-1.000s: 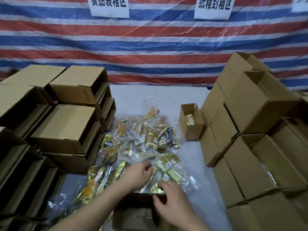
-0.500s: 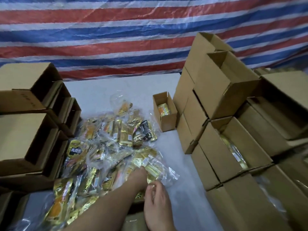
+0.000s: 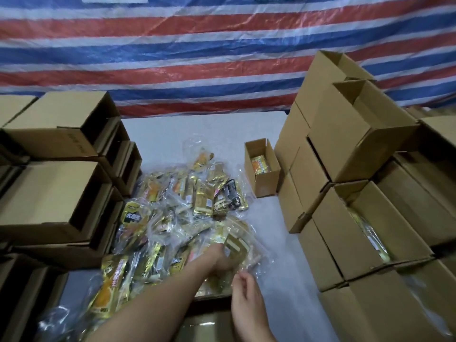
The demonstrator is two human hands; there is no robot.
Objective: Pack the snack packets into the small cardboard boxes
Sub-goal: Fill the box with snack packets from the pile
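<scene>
A heap of gold and clear-wrapped snack packets [image 3: 177,208] covers the middle of the white table [image 3: 278,243]. My left hand [image 3: 217,261] reaches across into the near right end of the heap and grips a gold snack packet [image 3: 238,245], fingers curled and blurred. Just below it, my right hand [image 3: 246,297] hovers with loosely spread fingers beside the crinkled wrap. An open cardboard box [image 3: 204,324] lies under both hands at the bottom edge, its inside dark. Farther back stands a small open box [image 3: 265,186] with one packet inside.
Stacks of brown cardboard boxes [image 3: 56,201] lie on their sides along the left. A taller stack [image 3: 357,154] rises on the right, some boxes showing packets. A red, white and blue striped tarp [image 3: 197,58] hangs behind the table.
My left hand has pushed forward and right into the heap and closed on a gold packet. My right hand stays near the box below it. The view has shifted.
</scene>
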